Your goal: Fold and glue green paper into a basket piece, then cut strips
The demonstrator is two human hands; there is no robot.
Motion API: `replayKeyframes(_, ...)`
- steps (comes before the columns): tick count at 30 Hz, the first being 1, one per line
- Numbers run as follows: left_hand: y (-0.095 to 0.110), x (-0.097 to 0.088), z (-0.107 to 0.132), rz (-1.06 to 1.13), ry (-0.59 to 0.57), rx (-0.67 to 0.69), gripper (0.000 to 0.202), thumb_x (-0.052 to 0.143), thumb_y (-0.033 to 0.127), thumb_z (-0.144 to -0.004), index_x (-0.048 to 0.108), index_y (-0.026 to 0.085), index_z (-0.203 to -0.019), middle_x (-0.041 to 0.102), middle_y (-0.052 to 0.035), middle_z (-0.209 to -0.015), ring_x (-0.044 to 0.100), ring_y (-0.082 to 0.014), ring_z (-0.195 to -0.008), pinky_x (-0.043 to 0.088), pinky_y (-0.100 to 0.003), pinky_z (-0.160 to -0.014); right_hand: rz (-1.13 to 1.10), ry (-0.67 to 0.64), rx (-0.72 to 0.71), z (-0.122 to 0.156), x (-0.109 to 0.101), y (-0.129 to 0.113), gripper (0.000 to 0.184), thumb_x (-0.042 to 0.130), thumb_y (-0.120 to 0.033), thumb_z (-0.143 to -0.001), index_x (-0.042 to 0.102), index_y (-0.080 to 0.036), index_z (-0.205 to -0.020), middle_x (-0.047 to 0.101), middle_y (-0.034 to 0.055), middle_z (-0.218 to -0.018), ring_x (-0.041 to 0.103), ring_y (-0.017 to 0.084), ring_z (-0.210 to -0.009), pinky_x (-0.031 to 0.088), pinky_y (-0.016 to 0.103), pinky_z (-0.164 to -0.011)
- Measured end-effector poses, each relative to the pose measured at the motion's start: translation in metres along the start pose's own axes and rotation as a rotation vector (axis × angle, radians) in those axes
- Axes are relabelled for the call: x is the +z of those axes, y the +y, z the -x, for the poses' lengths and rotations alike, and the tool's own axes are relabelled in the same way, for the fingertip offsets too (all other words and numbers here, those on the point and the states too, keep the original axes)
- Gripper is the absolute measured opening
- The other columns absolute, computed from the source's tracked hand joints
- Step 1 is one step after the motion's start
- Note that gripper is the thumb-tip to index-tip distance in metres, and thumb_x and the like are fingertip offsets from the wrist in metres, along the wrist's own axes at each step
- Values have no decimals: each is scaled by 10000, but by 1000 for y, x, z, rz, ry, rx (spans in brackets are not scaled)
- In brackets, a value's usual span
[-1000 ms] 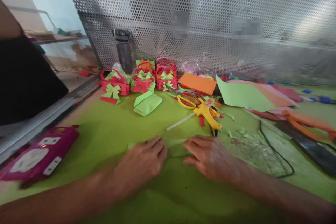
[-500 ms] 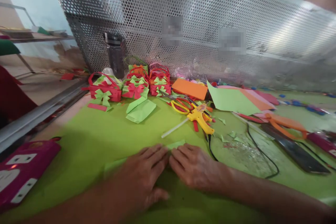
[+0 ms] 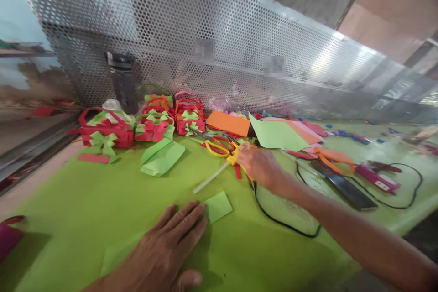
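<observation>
My left hand (image 3: pixel 167 246) lies flat with its fingers stretched over a folded light green paper strip (image 3: pixel 219 206), whose right end sticks out past the fingertips. Part of that paper is hidden beneath the palm and wrist. Reaching forward, my right hand (image 3: pixel 258 164) has its fingers closed around a yellow glue gun (image 3: pixel 233 157), and most of the handle is covered by them. A whitish glue stick (image 3: pixel 210 178) pokes out of the gun toward the lower left. Right by the gun lie scissors (image 3: pixel 216 148) with yellow handles.
Red and green paper baskets (image 3: pixel 109 134) with bows stand at the back left, before a dark bottle (image 3: pixel 123 84). A folded green paper piece (image 3: pixel 162 157) lies nearer. Coloured sheets (image 3: pixel 278 134), a black phone (image 3: pixel 345 187) and a cord (image 3: pixel 287 226) are at right. A perforated metal panel (image 3: pixel 164 23) closes the back.
My right hand has left the green paper and moved forward onto the glue gun. My left hand stays on the paper, whose right end is now uncovered. The view has swung to the right.
</observation>
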State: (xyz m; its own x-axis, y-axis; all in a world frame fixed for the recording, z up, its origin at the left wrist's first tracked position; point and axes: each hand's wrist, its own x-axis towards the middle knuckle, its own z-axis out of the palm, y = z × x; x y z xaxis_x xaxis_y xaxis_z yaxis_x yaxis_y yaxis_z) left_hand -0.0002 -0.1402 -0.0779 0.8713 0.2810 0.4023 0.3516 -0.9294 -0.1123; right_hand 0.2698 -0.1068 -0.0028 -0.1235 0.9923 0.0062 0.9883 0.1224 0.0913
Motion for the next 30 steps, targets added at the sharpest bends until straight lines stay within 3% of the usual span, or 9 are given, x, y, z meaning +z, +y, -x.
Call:
replayKeyframes(3, -3, 2, 2, -18, 6, -32, 687, 441, 582, -833, 344, 186, -1386, 501, -108, -1324, 504, -269, -1188, 421, -379, -966, 47, -8, 240, -24, -2, 38, 256, 391, -240, -932, 618, -128, -968, 637, 127, -946, 596, 234, -914, 436, 360, -747)
replayKeyframes(6, -4, -1, 2, -19, -27, -65, 669, 445, 551, -845, 293, 221, -1407, 481, -96, -1341, 505, -270, -1187, 438, -392, -945, 20, -101, 299, -38, 6, 55, 267, 527, -327, -883, 562, -164, -1092, 588, 66, -1086, 589, 192, -927, 496, 378, -777)
replayKeyframes(11, -4, -4, 2, 2, -54, -90, 669, 430, 591, -832, 342, 226, -1385, 471, -96, -1349, 497, -282, -1194, 436, -408, -950, 0, -170, 309, -48, 18, 52, 305, 539, -319, -877, 534, -176, -1146, 559, 70, -1151, 577, 202, -971, 496, 396, -800)
replayKeyframes(16, -4, -2, 2, -50, -13, -49, 658, 443, 596, -825, 422, 188, -1340, 512, -107, -1313, 529, -270, -1160, 446, -367, -929, 12, -190, 353, -50, 22, 53, 302, 533, -324, -881, 535, -174, -1143, 561, 72, -1148, 579, 198, -963, 497, 396, -798)
replayKeyframes(18, -5, -1, 1, -64, 23, -33, 696, 439, 607, -821, 378, 179, -1366, 534, -113, -1291, 539, -270, -1147, 439, -367, -929, 21, -183, 369, -49, 23, 55, 298, 534, -323, -880, 538, -176, -1138, 564, 70, -1142, 580, 196, -959, 498, 391, -795)
replayKeyframes(22, -5, 1, 0, -76, 83, 1, 773, 440, 610, -820, 259, 154, -1417, 562, -123, -1259, 552, -275, -1130, 427, -377, -933, 51, -107, 440, -47, 24, 62, 300, 536, -323, -879, 538, -171, -1137, 565, 71, -1138, 581, 195, -956, 498, 394, -795)
replayKeyframes(25, -4, 0, 1, -84, 51, -14, 700, 437, 605, -826, 367, 160, -1362, 545, -114, -1281, 535, -268, -1152, 421, -369, -949, 68, -3, 510, -43, 20, 74, 282, 537, -326, -876, 564, -147, -1091, 588, 83, -1097, 587, 199, -945, 490, 394, -799)
replayKeyframes(30, -6, 1, 4, 8, -64, -80, 695, 390, 643, -820, 418, 170, -1329, 453, -111, -1367, 435, -271, -1250, 325, -419, -1050, 30, 226, 541, -31, 0, 92, 306, 513, -217, -840, 564, -46, -1089, 636, 214, -960, 600, 311, -948, 457, 381, -742)
